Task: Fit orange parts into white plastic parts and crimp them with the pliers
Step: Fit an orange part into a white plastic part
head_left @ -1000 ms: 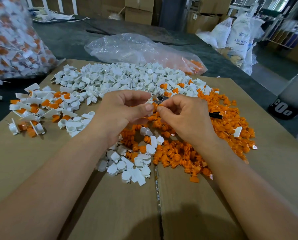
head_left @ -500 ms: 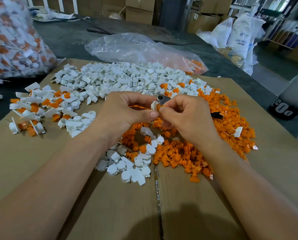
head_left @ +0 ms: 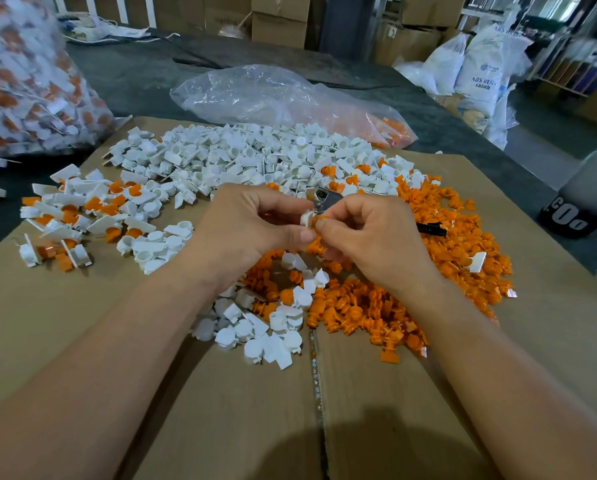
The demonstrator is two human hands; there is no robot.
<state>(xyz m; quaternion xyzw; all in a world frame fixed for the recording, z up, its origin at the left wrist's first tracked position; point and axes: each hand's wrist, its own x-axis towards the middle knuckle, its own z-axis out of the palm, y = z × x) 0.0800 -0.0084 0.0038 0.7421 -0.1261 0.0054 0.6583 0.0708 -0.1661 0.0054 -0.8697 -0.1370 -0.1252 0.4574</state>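
Observation:
My left hand [head_left: 252, 230] pinches a small white plastic part [head_left: 305, 218] at its fingertips. Against that part my right hand [head_left: 369, 237] presses an orange part [head_left: 316, 221]. The two hands meet above the piles. The pliers [head_left: 328, 199] lie on the pile just behind my fingers: the metal head shows, and a black handle tip [head_left: 432, 229] pokes out right of my right hand. A heap of loose orange parts [head_left: 456, 244] lies to the right, a heap of white parts [head_left: 241, 157] at the back.
Everything rests on flattened cardboard [head_left: 65, 323]. Joined white-and-orange pieces [head_left: 78, 209] lie at the left. A clear plastic bag [head_left: 272, 98] lies behind the white heap, a full bag of pieces [head_left: 23, 81] at far left. A black container [head_left: 567, 216] stands at right.
The white part now shows between my fingertips with the orange part pushed against it. Both hands stayed in nearly the same spot.

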